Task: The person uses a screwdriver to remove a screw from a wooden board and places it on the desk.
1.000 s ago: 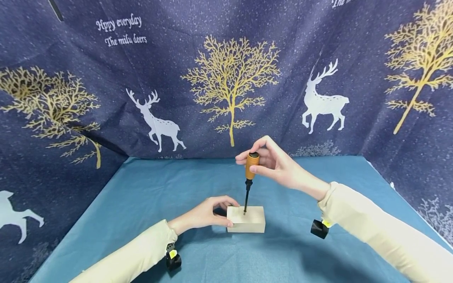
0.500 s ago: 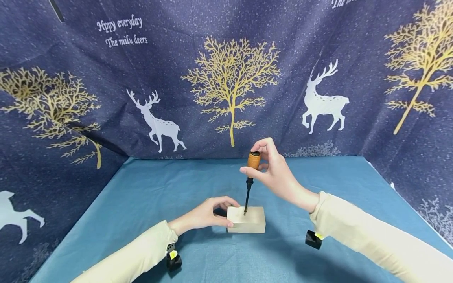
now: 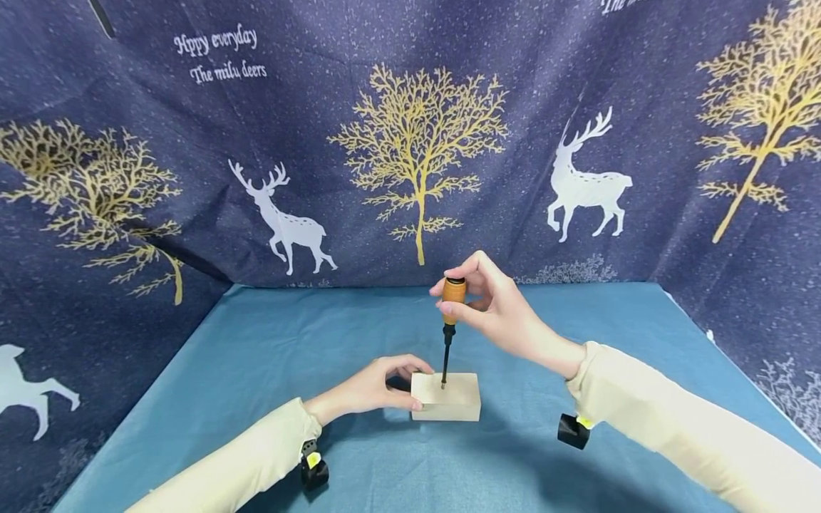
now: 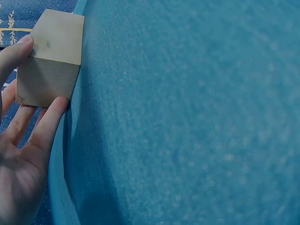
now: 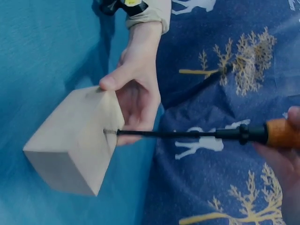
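Observation:
A pale wooden block [image 3: 458, 399] lies on the blue cloth. My left hand [image 3: 368, 388] grips its left end, thumb at the front and fingers behind; the left wrist view shows the fingertips at the block's end [image 4: 49, 79]. My right hand [image 3: 497, 303] holds a screwdriver [image 3: 454, 296] by its orange-brown handle, thumb on one side and a finger over the black cap. The black shaft [image 5: 178, 134] runs nearly upright down to the block's top face. At its tip a small screw [image 5: 110, 131] stands in the wood, its threads partly showing in the right wrist view.
Blue cloth [image 3: 276, 342] covers the table. Behind it hangs a dark blue backdrop [image 3: 308, 142] printed with deer and golden trees. Each wrist carries a small black camera, such as the one under the right sleeve [image 3: 574, 431].
My right hand has shifted its fingers and wrist around the screwdriver handle, which has swayed slightly left. The left hand and the block stay in place.

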`<state>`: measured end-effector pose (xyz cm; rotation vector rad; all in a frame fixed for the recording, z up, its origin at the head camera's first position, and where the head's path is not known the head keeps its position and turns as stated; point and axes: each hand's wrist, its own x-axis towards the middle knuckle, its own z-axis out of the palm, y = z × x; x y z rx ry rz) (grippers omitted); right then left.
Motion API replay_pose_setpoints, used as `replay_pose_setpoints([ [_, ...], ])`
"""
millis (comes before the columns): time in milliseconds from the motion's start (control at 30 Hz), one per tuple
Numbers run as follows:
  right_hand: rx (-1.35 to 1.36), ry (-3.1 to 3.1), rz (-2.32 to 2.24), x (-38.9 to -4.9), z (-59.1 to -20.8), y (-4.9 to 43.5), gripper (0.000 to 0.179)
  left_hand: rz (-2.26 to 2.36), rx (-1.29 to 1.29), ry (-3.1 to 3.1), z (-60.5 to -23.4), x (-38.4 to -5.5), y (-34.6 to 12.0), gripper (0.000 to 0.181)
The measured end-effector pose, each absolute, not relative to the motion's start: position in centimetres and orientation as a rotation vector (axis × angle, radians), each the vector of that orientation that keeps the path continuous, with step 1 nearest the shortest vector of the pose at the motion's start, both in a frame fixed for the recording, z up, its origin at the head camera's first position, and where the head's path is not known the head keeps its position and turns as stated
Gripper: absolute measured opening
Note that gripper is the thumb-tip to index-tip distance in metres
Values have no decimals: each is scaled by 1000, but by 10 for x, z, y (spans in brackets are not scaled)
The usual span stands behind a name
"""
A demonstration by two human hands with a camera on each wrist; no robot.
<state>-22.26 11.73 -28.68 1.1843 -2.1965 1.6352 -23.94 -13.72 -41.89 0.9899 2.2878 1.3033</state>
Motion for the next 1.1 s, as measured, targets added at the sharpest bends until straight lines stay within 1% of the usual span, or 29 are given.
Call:
replay_pose_setpoints([
  [133, 1364, -2154, 1754, -229, -286, 122, 29, 1289, 999, 2311, -419, -241, -138, 49],
  [267, 1396, -2166, 1799, -235, -288, 124, 29, 1282, 997, 2322, -419, -240, -138, 47],
  [367, 1317, -2189, 1784, -237, -292, 122, 34, 1285, 982, 2316, -419, -239, -138, 47],
  [533, 937, -2272, 1559, -231, -299, 117, 47, 1290, 974, 2315, -419, -238, -137, 48],
  [633, 798, -2272, 1444, -226, -300, 114, 49, 1293, 986, 2319, -420, -238, -137, 49],
  [867, 822, -2230, 1367, -222, -298, 110, 46, 1291, 990, 2321, -419, -238, -137, 49],
  [1100, 872, -2249, 1470, -218, -291, 113, 40, 1292, 979, 2323, -420, -239, -137, 48],
])
